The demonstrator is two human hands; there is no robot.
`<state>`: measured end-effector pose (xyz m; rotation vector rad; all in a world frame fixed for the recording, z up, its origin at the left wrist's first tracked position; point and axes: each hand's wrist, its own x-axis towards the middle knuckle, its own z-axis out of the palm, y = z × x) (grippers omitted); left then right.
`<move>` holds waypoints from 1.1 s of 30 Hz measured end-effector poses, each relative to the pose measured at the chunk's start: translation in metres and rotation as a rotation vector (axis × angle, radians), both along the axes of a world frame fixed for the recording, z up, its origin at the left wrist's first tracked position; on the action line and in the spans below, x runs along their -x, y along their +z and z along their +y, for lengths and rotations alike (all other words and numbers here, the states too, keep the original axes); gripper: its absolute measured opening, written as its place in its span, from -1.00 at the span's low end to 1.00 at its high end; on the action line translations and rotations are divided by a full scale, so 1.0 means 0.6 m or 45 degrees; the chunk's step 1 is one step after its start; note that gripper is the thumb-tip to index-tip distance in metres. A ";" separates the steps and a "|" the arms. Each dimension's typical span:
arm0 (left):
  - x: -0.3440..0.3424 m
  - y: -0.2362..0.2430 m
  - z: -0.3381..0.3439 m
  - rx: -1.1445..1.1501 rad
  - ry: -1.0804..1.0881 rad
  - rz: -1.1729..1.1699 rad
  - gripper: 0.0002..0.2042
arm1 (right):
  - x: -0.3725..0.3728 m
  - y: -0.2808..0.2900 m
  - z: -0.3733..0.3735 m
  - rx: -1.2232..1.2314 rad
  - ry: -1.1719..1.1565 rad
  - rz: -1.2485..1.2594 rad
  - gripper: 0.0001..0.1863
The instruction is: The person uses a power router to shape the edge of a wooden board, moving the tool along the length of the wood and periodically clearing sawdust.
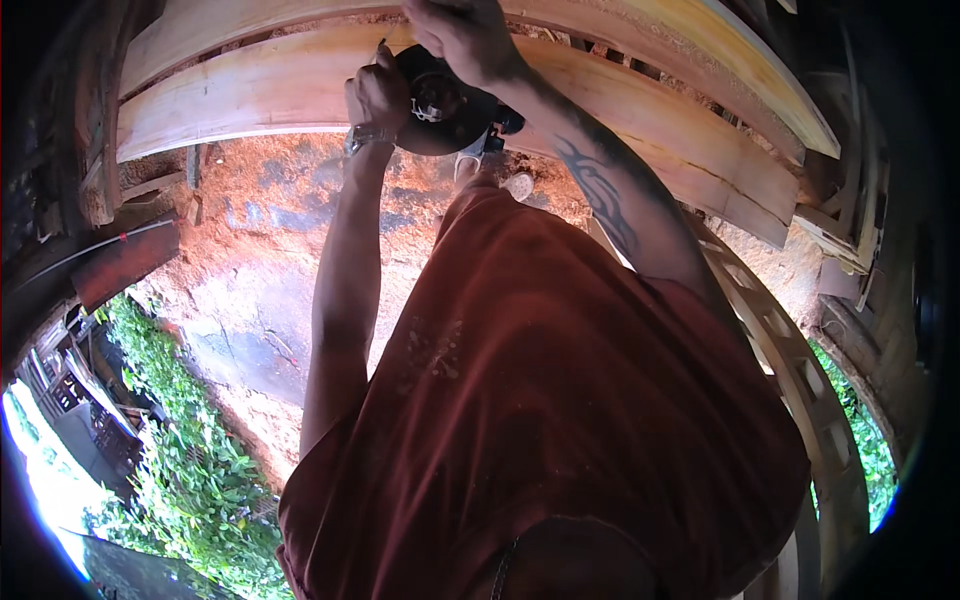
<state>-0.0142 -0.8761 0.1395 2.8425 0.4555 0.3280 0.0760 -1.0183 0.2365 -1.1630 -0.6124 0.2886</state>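
A black round tool (420, 130) with a silver metal centre is at the top middle, over pale wooden boards (220, 100). My left hand (375, 95) is closed at the tool's left side, with a thin dark tip poking up above its fingers; exactly what it grips is unclear. My right hand (455, 35) is above the tool with fingers curled, partly cut by the top edge; what it holds, if anything, is hidden. Its tattooed forearm lies to the right of the tool.
Long boards arch across the top. Below lie reddish dirt ground (260, 250) and my shoe (518, 185). A curved slatted timber piece (830, 410) runs down the right. Loose wood (840, 240) lines the sides, with green plants (170, 420) at the lower left.
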 end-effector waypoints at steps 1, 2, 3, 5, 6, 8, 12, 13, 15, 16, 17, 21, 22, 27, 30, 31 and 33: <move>0.001 -0.002 0.000 -0.047 0.004 0.003 -0.76 | -0.005 0.001 0.016 0.015 -0.046 -0.183 -0.59; 0.004 -0.006 0.004 -0.056 -0.001 0.004 -0.76 | -0.008 0.001 0.035 -0.056 -0.044 -0.280 -0.62; 0.000 -0.006 0.005 -0.043 -0.006 0.048 -0.79 | -0.010 -0.006 0.060 -0.061 -0.060 -0.287 -0.62; -0.004 -0.011 0.006 -0.028 -0.017 0.089 -0.82 | 0.003 -0.038 0.096 -0.496 -0.035 -0.199 -0.61; -0.001 -0.011 0.009 0.002 -0.078 0.065 -0.84 | 0.007 -0.050 0.080 0.147 -0.170 -0.369 -0.60; 0.005 -0.016 0.009 -0.027 -0.117 0.064 -0.83 | 0.009 -0.045 0.079 0.061 -0.066 -0.227 -0.66; 0.002 -0.013 0.004 -0.042 0.050 0.082 -0.74 | -0.001 -0.022 0.070 -0.209 -0.112 -0.272 -0.65; -0.016 -0.001 -0.016 -0.022 0.019 0.067 -0.74 | -0.018 -0.017 0.037 -0.186 -0.139 -0.290 -0.65; 0.000 0.001 -0.001 0.035 0.091 0.105 -0.63 | -0.025 -0.040 0.008 -0.110 -0.060 -0.155 -0.62; 0.001 0.001 0.004 0.145 0.181 0.119 -0.54 | -0.019 -0.040 -0.015 -0.130 -0.106 0.096 -0.61; -0.001 0.003 0.004 0.147 0.169 0.119 -0.54 | -0.013 -0.042 -0.046 -0.145 -0.164 0.342 -0.60; -0.008 0.009 -0.005 0.171 0.062 0.159 -0.55 | -0.003 -0.112 -0.228 -0.016 -0.258 0.628 -0.56; -0.004 0.001 0.004 0.098 0.015 0.168 -0.71 | 0.015 -0.126 -0.254 -0.028 -0.277 0.637 -0.56; -0.003 0.007 0.005 0.026 -0.006 0.231 -0.70 | 0.136 -0.204 -0.353 0.595 -0.635 0.811 -0.49; -0.003 0.023 0.000 0.036 -0.005 0.299 -0.77 | 0.194 -0.232 -0.395 1.018 -0.668 0.713 -0.52; -0.003 0.024 -0.005 0.014 -0.034 0.279 -0.77 | 0.211 -0.253 -0.413 1.007 -0.697 0.737 -0.52; -0.005 0.026 -0.006 0.010 -0.043 0.278 -0.75 | 0.242 -0.294 -0.437 1.084 -0.624 0.363 -0.53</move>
